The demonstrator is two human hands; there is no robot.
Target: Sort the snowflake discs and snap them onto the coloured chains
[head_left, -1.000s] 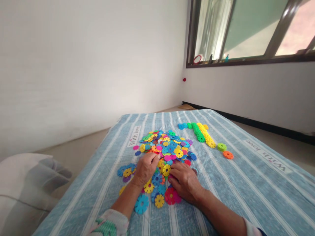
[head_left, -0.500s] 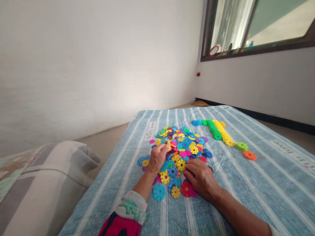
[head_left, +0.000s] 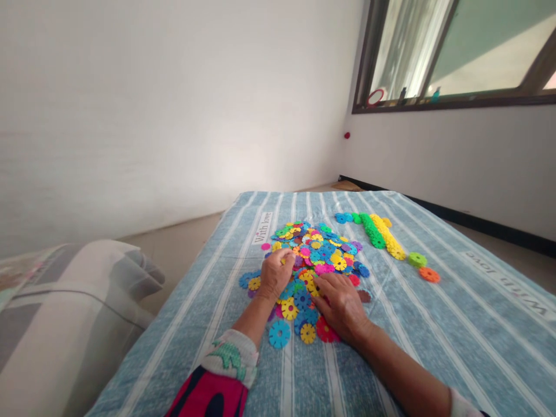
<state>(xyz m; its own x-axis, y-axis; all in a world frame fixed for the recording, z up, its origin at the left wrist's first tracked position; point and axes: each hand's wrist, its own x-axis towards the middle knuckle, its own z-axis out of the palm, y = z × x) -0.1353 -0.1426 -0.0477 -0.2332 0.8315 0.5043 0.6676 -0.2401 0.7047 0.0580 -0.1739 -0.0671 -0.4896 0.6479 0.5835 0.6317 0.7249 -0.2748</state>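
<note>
A heap of plastic notched flower discs point(head_left: 324, 253) in many colours lies on the striped cloth. At its near left side my left hand point(head_left: 274, 275) is closed in a pinch, with a bit of a yellow notched disc point(head_left: 284, 261) showing between thumb and forefinger. My right hand point(head_left: 343, 307) rests palm down over the heap's near right side. Its fingers stretch out and the thumb stands apart. The fingertips touch a yellow disc point(head_left: 307, 282) and hide part of it. A red disc point(head_left: 325, 330) lies partly under this hand.
Stacked rows of green discs point(head_left: 372, 231) and yellow discs point(head_left: 388, 236) lie at the back right. Blue discs point(head_left: 343, 218), a light green stack point(head_left: 417, 259) and an orange disc point(head_left: 430, 274) are nearby. A draped grey-and-white cloth point(head_left: 87, 307) stands at left.
My right hand has moved left and forward over the heap, onto the yellow disc. My left hand stays pinched near the same spot. The whole view has shifted slightly.
</note>
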